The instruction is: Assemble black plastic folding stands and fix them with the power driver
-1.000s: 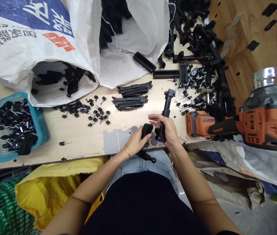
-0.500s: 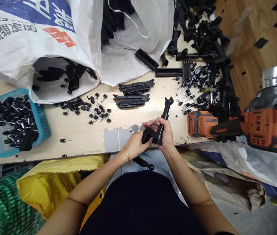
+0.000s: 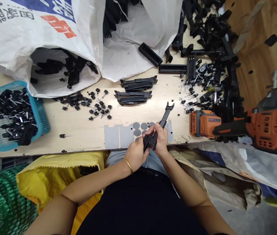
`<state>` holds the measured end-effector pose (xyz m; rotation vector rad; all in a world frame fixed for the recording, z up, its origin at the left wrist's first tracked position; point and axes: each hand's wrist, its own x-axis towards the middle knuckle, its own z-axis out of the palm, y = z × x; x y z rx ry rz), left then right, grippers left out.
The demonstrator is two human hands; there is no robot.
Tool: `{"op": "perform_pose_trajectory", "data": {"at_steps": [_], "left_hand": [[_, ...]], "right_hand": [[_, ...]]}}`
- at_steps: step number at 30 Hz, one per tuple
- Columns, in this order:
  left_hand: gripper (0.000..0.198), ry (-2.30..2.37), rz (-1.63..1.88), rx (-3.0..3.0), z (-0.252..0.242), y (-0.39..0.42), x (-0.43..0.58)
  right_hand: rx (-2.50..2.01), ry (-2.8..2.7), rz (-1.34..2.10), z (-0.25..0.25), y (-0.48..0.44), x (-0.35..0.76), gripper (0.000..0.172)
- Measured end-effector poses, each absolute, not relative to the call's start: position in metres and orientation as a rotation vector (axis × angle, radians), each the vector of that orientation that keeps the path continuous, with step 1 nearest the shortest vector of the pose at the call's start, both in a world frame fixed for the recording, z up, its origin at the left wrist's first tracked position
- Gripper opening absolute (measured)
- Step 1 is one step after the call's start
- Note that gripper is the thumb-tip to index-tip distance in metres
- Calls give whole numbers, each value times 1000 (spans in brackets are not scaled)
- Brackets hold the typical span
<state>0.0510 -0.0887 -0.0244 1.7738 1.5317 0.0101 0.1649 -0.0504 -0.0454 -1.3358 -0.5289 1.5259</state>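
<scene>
Around our work, the power tool (image 3: 267, 127) lay along the right side, its orange battery (image 3: 203, 124) on the table near our right hand (image 3: 161, 138). Beyond the battery spread screws (image 3: 198, 80) and a heap of black parts (image 3: 209, 36). Two white sacks, one printed (image 3: 13, 36) and one plain (image 3: 140, 58), took up the back, their open mouths spilling onto the table. Two folded stands (image 3: 133, 98) lay straight ahead of us, well apart from our hands. To the left we had loose knobs (image 3: 100, 110) and a blue basket (image 3: 44, 117) full of more knobs, with a single knob (image 3: 62, 135) in front. Grey pads (image 3: 111, 137) and discs (image 3: 136, 132) lay just ahead of our left hand (image 3: 136, 155).

Our table (image 3: 84, 130) was pale wood, littered with specks. Below its front edge we saw a yellow sack (image 3: 55, 182), a green sack (image 3: 11, 195) and grey floor (image 3: 248, 225); a brown wood-grain surface (image 3: 270, 23) filled the upper right.

Our left hand gripped a black block (image 3: 148, 142) at the table's front edge. Our right hand was wrapped around a black arm (image 3: 167, 112), its forked tip slanting forward and right. The two pieces met between our hands, but our fingers hid the joint, so we could not tell whether they were fastened. Our right hand covered some discs, and the picture's edge cut off the power tool.
</scene>
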Motion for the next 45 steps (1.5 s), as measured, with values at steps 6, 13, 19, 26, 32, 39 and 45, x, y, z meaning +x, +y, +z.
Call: {"op": "perform_pose_trajectory", "data": {"at_steps": [6,13,19,26,32,39,45], "left_hand": [[42,1489,-5,1830,-24,-87,51],[30,1435,-104,1864,-14,-77,53],[28,1389,-156,1938,-15,-68,52],[19,1282,-276,2239,-38,-5,33],[33,1147,33,2477,-62,15,22],[30,1098,156,2402,-80,8,15],[33,1039,137,2478,-79,17,14]], "right_hand": [[-1297,-501,1563,-43,-51,157,36],[-1207,-496,1536,-37,-45,164,35],[-1135,-452,1513,-43,-39,160,35],[-1540,-705,1534,-71,-40,197,40],[-1853,-1704,1170,-50,-37,250,28],[-1450,-2335,936,-70,-11,228,36],[-1920,-2070,767,-47,55,288,34]]}}
